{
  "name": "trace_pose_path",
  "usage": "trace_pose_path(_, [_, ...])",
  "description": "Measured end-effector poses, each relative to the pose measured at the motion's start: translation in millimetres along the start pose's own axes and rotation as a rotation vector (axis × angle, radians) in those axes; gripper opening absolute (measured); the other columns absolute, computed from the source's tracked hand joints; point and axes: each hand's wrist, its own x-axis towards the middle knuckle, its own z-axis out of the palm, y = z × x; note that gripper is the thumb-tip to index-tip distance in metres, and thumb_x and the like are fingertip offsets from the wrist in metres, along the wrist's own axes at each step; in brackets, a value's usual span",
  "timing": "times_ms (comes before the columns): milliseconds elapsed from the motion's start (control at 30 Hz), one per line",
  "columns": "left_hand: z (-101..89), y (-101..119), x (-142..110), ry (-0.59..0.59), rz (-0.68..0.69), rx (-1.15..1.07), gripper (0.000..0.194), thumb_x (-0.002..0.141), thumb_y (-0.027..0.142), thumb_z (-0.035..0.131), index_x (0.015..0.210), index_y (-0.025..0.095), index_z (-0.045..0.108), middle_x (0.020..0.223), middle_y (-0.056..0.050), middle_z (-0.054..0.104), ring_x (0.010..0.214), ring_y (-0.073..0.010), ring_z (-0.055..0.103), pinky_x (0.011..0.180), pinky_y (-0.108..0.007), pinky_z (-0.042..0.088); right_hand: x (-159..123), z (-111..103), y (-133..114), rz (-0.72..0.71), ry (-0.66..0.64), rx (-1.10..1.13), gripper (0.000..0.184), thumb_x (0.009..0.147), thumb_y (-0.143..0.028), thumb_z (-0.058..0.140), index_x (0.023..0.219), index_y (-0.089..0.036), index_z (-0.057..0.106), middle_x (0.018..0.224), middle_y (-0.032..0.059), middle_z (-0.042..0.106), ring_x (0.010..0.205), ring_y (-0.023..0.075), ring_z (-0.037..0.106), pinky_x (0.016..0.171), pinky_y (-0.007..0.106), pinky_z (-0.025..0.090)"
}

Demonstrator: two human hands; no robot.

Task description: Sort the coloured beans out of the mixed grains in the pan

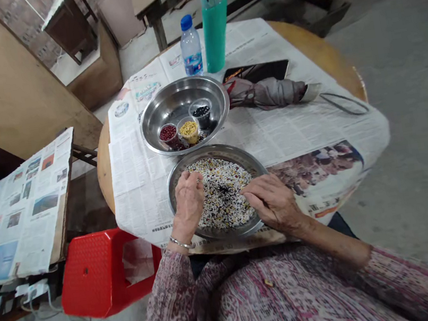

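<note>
A steel pan [252,163] full of mixed white, yellow and dark beans sits at the near edge of a round table. My left hand [188,201] rests in the pan's left side with its fingers curled together on the beans. My right hand [270,200] lies over the pan's right side, fingertips pinched toward the beans. What either hand holds is too small to see. Behind it a second steel pan [173,99] carries three small cups: red beans [168,133], yellow beans [188,129] and black beans [201,112].
Newspaper [285,128] covers the round table. At the back stand a water bottle [190,46] and a teal flask [215,18], with a folded umbrella [268,93] and a dark tablet [261,71]. A red stool [97,272] and a paper-covered board [23,205] are on the left.
</note>
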Motion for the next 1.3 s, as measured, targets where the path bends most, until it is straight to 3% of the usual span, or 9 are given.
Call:
trace_pose_path(167, [-10.8, -2.7, -14.6, 0.018, -0.01, 0.157, 0.037, 0.09, 0.025, 0.072, 0.125, 0.022, 0.061, 0.136, -0.011, 0.056, 0.125, -0.0284, 0.052, 0.105, -0.045, 0.049, -0.6, 0.4, -0.3, 0.007, 0.004, -0.004, 0.014, 0.094, -0.016, 0.056, 0.088, -0.025, 0.066, 0.083, 0.0026, 0.071, 0.083, 0.0218, 0.063, 0.085, 0.04, 0.046])
trace_pose_path(233, [-11.2, 5.2, -18.6, -0.037, 0.039, 0.182, 0.043, 0.087, 0.03, 0.077, 0.126, 0.024, 0.06, 0.138, -0.01, 0.054, 0.126, -0.03, 0.049, 0.104, -0.048, 0.05, -0.3, 0.3, -0.7, 0.014, 0.004, -0.012, 0.015, 0.094, -0.017, 0.056, 0.088, -0.025, 0.067, 0.082, 0.0026, 0.071, 0.083, 0.0219, 0.063, 0.084, 0.04, 0.046])
trace_pose_path(367, [-2.8, 24.7, -18.6, -0.215, 0.189, 0.125, 0.043, 0.089, 0.024, 0.073, 0.13, 0.025, 0.058, 0.136, -0.008, 0.052, 0.123, -0.0278, 0.051, 0.104, -0.046, 0.05, 0.9, -0.2, -1.5, 0.009, 0.015, -0.015, 0.015, 0.093, -0.017, 0.056, 0.087, -0.025, 0.067, 0.081, 0.0022, 0.071, 0.083, 0.0218, 0.063, 0.083, 0.04, 0.045])
trace_pose_path(567, [17.2, 40.1, -13.9, -0.287, 0.207, 0.036, 0.02, 0.095, 0.008, 0.051, 0.109, 0.017, 0.062, 0.115, -0.009, 0.06, 0.112, -0.0221, 0.058, 0.107, -0.041, 0.049, 2.0, -0.6, -1.6, -0.015, 0.012, -0.012, 0.015, 0.093, -0.015, 0.055, 0.086, -0.025, 0.065, 0.08, 0.0023, 0.07, 0.081, 0.0214, 0.061, 0.082, 0.039, 0.046])
trace_pose_path(800, [1.7, 16.1, -30.4, -0.238, 0.084, 0.021, 0.019, 0.09, 0.004, 0.054, 0.095, 0.019, 0.064, 0.096, -0.005, 0.067, 0.101, -0.0199, 0.063, 0.099, -0.035, 0.052, 2.9, -0.4, -2.0, -0.01, 0.022, -0.003, 0.014, 0.093, -0.017, 0.056, 0.087, -0.025, 0.066, 0.08, 0.002, 0.07, 0.081, 0.0212, 0.062, 0.081, 0.039, 0.046])
trace_pose_path(1000, [-16.5, -21.5, -21.2, -0.027, 0.003, 0.078, 0.018, 0.092, 0.005, 0.056, 0.101, 0.019, 0.064, 0.105, -0.006, 0.065, 0.102, -0.0184, 0.063, 0.096, -0.033, 0.052, 2.5, -0.6, -2.2, -0.027, 0.021, 0.005, 0.014, 0.094, -0.014, 0.057, 0.088, -0.025, 0.064, 0.081, 0.0018, 0.07, 0.082, 0.021, 0.062, 0.082, 0.039, 0.046])
trace_pose_path(1067, [-14.7, -21.4, -14.7, 0.012, 0.014, 0.12, 0.022, 0.094, 0.018, 0.065, 0.115, 0.02, 0.061, 0.117, -0.007, 0.063, 0.113, -0.0217, 0.06, 0.102, -0.039, 0.05, 2.1, -0.3, -1.8, -0.032, 0.021, 0.0, 0.014, 0.094, -0.014, 0.057, 0.088, -0.024, 0.064, 0.081, 0.002, 0.07, 0.083, 0.0211, 0.062, 0.082, 0.039, 0.046])
trace_pose_path(1200, [-3.6, -4.2, -4.7, -0.061, -0.026, 0.193, 0.065, 0.081, 0.041, 0.082, 0.135, 0.02, 0.053, 0.13, -0.013, 0.055, 0.119, -0.0302, 0.054, 0.101, -0.046, 0.05, 1.9, -0.1, -1.1, -0.025, 0.016, -0.01, 0.014, 0.093, -0.015, 0.057, 0.088, -0.025, 0.065, 0.081, 0.0015, 0.07, 0.082, 0.0208, 0.062, 0.081, 0.038, 0.045])
trace_pose_path(1300, [7.8, 12.3, -0.5, -0.138, 0.05, 0.1, 0.039, 0.092, 0.03, 0.071, 0.128, 0.021, 0.059, 0.124, -0.009, 0.057, 0.116, -0.0257, 0.055, 0.102, -0.042, 0.051, 1.6, -0.1, -1.0, -0.022, 0.016, -0.007, 0.014, 0.094, -0.015, 0.056, 0.088, -0.025, 0.065, 0.081, 0.0019, 0.07, 0.082, 0.0209, 0.062, 0.081, 0.038, 0.045])
